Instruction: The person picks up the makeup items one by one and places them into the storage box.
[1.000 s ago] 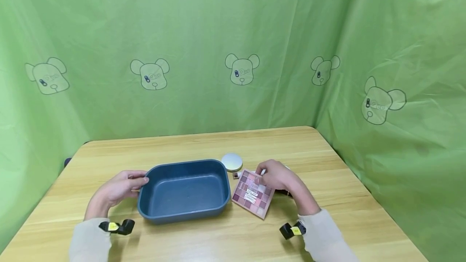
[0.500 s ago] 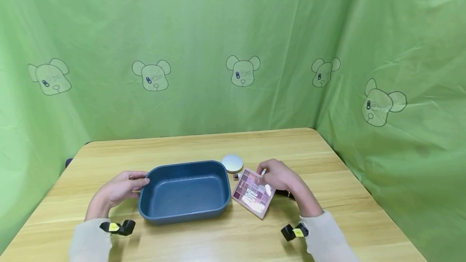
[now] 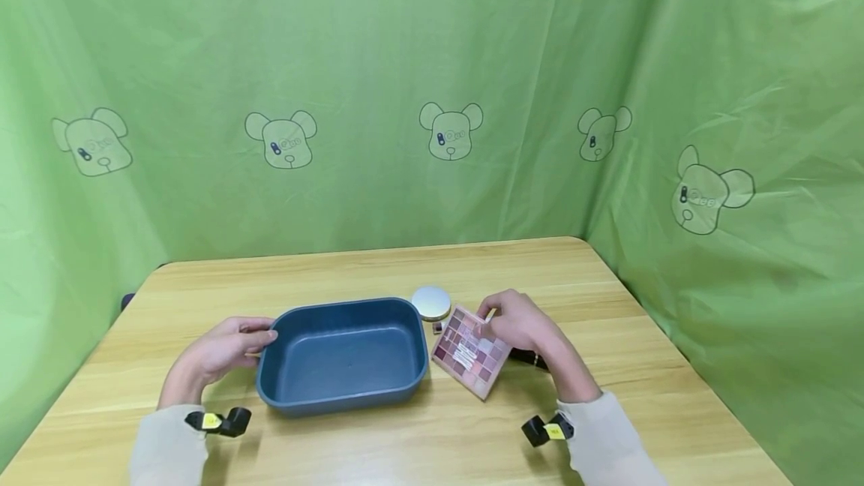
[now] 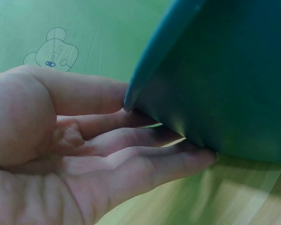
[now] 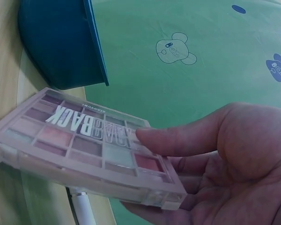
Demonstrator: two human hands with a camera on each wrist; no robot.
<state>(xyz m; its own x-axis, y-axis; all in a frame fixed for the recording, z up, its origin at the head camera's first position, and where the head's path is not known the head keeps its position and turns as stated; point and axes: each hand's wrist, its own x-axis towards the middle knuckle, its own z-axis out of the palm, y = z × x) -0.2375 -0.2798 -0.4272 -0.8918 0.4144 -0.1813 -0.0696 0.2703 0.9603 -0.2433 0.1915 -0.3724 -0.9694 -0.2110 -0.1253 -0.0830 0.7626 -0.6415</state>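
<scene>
An eyeshadow palette point(image 3: 470, 355) with a clear lid over several pinkish pans is pinched at one corner by my right hand point(image 3: 518, 321). The right wrist view shows the thumb on top of the palette point(image 5: 79, 136) and fingers underneath, with the palette tilted and raised above the table. At the left end of a dark blue rectangular basin point(image 3: 347, 358), my left hand point(image 3: 219, 351) holds the rim. In the left wrist view the thumb tip is at the basin's edge point(image 4: 150, 51), with the other fingers along the outer wall.
Behind the basin's right end lies a round silver compact point(image 3: 430, 302). A small brown-and-white item point(image 3: 438, 327) shows beside the palette. A black item point(image 3: 529, 358) lies partly hidden under the right wrist. A white tube point(image 5: 83, 206) appears below the palette. Green curtain point(image 3: 364, 43) surrounds the wooden table point(image 3: 324, 448).
The palette has tilted slightly in my right hand, its near corner shifting a little up and left while the glare on its lid fades. My left hand and the basin stay put.
</scene>
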